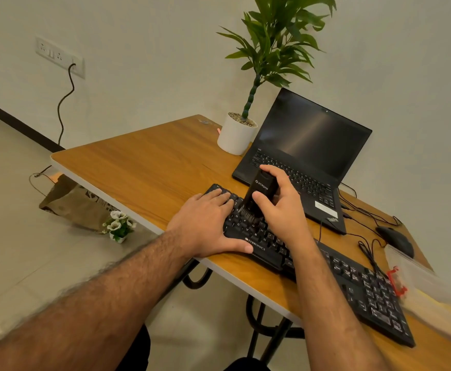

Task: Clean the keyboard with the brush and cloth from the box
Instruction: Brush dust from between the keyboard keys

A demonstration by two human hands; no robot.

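Item: keyboard (352, 279), black, lettered ZEBRONICS, lay slantwise along the near edge of the wooden table (149, 167).
Tool: brush (257, 194), a black block-shaped body with short bristles at its lower end, stood tilted on the keys of the left part of the keyboard, bristles down and touching the keycaps.
Right hand: right hand (280, 207) was wrapped round the brush body, thumb on its near face and fingers over the top and far side.
Left hand: left hand (208, 223) lay flat with straight fingers on the keyboard's left end, thumb along its front edge, holding nothing and apparently steadying it.
Box: clear plastic box (417, 274) with a red clasp sat at the keyboard's right end; its contents were blurred, and the cloth could not be made out.
Other stock: open black laptop (307, 156) just behind the keyboard; potted plant (236, 135) at its left; black mouse (395, 238) near the box.
Step in hand: judged to be brushing, at work on the left key rows.
Next move calls for: sweeping the bristles along the remaining rows toward the right end, left hand bracing; wiping with the cloth not yet done.
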